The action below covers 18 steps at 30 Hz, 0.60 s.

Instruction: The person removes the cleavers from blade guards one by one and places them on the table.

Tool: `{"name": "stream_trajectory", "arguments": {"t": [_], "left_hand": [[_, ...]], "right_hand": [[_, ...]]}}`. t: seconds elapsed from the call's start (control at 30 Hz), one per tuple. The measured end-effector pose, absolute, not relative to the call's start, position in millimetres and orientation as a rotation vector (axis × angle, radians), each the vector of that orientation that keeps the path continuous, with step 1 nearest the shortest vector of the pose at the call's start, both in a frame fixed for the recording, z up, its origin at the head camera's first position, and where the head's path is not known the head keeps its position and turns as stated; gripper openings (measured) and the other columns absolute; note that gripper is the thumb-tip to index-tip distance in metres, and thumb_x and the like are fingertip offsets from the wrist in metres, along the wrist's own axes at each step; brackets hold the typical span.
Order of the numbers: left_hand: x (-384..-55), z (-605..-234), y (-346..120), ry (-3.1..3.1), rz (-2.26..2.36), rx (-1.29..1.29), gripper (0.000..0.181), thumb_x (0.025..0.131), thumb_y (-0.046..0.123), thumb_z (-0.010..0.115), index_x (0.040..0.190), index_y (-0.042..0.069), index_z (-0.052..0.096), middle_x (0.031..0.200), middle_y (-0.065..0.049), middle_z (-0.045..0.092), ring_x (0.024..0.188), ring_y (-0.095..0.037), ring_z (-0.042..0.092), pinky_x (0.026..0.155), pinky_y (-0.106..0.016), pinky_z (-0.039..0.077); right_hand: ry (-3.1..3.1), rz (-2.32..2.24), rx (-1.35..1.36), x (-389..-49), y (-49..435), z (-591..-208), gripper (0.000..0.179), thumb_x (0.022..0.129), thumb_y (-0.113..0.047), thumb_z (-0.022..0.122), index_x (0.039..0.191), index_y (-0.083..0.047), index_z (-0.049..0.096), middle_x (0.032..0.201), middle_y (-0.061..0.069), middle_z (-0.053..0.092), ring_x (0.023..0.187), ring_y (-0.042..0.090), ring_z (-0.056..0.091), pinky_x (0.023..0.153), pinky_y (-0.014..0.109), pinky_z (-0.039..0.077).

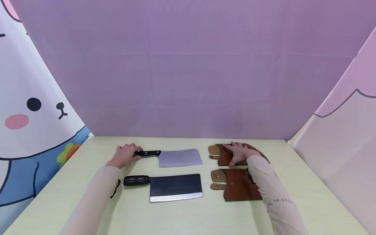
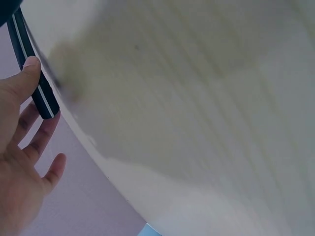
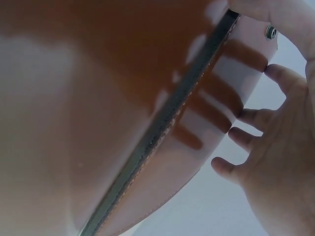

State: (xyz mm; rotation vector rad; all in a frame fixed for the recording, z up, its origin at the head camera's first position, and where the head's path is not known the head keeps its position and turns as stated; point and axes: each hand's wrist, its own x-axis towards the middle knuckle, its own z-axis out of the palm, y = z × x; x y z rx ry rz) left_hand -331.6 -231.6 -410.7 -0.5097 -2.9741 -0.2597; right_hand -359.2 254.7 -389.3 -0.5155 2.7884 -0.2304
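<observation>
My left hand (image 1: 125,156) grips the end of the black riveted handle (image 1: 150,153) of a silver cleaver (image 1: 180,158), at the back left. In the left wrist view, the thumb and fingers pinch that handle (image 2: 43,96). The cleaver's blade points right. My right hand (image 1: 239,154) spans a brown leather knife sheath (image 1: 224,159) at the back right, its thumb at the near edge. In the right wrist view, the fingertips meet the far edge of the sheath (image 3: 197,128). The hand and sleeve hide part of the sheath in the head view.
Nearer me lies a second cleaver (image 1: 176,186), dark-bladed with a ribbed black handle. A second brown sheath (image 1: 239,189) with tan snap straps sits to its right, partly under my sleeve. The pale table (image 1: 164,218) ends at a purple backdrop (image 1: 188,71).
</observation>
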Motion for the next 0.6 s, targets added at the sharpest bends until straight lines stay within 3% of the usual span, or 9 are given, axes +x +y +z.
{"name": "stream_trajectory", "arguments": {"t": [0.6], "left_hand": [[-331.3, -413.1, -232.7, -2.964, -0.297, -0.563, 0.032, 0.085, 0.023, 0.063, 0.116, 0.015, 0.060, 0.104, -0.011, 0.061, 0.093, -0.035, 0.056, 0.079, -0.060, 0.036]], "right_hand": [[2.789, -0.226, -0.541, -359.2, 259.6, -390.0, 0.095, 0.067, -0.033, 0.077, 0.145, -0.013, 0.024, 0.147, 0.028, 0.017, 0.132, 0.052, 0.016, 0.097, 0.070, 0.015]]}}
